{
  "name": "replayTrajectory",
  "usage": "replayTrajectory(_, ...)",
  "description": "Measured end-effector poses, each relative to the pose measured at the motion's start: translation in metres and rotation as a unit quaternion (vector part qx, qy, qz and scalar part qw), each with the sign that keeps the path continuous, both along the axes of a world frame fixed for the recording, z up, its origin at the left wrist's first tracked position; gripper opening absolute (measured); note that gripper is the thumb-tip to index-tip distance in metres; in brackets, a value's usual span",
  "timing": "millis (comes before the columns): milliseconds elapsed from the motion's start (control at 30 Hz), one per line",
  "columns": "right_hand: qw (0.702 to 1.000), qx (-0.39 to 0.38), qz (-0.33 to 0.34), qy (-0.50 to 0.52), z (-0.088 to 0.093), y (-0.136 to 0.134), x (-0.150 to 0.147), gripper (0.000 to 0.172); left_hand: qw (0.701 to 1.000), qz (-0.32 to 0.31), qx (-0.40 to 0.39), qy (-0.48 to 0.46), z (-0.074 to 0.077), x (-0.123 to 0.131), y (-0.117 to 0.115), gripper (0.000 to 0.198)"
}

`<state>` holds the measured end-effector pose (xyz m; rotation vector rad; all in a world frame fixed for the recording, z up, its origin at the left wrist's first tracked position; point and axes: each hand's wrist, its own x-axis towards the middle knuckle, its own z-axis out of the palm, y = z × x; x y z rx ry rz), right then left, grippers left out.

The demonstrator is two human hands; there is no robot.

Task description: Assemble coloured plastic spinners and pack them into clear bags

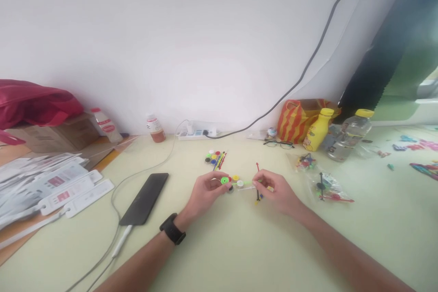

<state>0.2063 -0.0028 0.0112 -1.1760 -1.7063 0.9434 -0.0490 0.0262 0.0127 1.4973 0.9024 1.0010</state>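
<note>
My left hand is closed, with a small round green plastic disc pinched between thumb and fingers. Beside those fingertips are a red, a black and a yellow disc, and a white disc lies a little to the right. My right hand is pinched shut, and a thin white plastic stick reaches leftward from its fingertips. Red, black and yellow arrow-ended sticks lie under and around this hand, partly hidden by it.
Beyond my hands lie grouped coloured discs and sticks. Bagged parts are at right, near bottles and glasses. A phone with its charging cable lies left, near piled paper tags. A power strip lines the wall.
</note>
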Motion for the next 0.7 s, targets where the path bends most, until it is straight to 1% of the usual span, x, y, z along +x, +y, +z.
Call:
replayTrajectory(167, 0.987, -0.018, -0.051, 0.151, 0.004, 0.001, 0.001, 0.025, 0.999, -0.036, -0.014, 0.015, -0.004, 0.004, -0.006, 0.042)
replayTrajectory(233, 0.98, -0.017, -0.061, 0.186, 0.006, -0.001, 0.0, 0.025, 0.999, -0.046, -0.021, 0.016, -0.006, 0.006, -0.008, 0.045)
replayTrajectory(267, 0.979, -0.019, -0.055, 0.194, 0.006, -0.003, -0.002, 0.025, 0.998, -0.05, -0.022, 0.013, -0.006, 0.007, -0.009, 0.045)
replayTrajectory(433, 0.983, -0.046, 0.022, 0.178, 0.0, -0.01, -0.014, 0.023, 0.997, -0.072, 0.007, 0.006, 0.0, 0.015, -0.017, 0.039)
replayTrajectory(500, 0.984, -0.047, 0.04, 0.17, -0.004, -0.012, -0.02, 0.024, 0.997, -0.073, 0.023, 0.013, 0.003, 0.018, -0.02, 0.035)
replayTrajectory(600, 0.987, -0.036, 0.043, 0.15, -0.008, -0.014, -0.025, 0.025, 0.996, -0.067, 0.047, 0.018, 0.004, 0.019, -0.022, 0.032)
replayTrajectory(700, 0.992, -0.016, 0.035, 0.119, -0.009, -0.015, -0.025, 0.022, 0.995, -0.064, 0.076, 0.023, -0.001, 0.018, -0.021, 0.029)
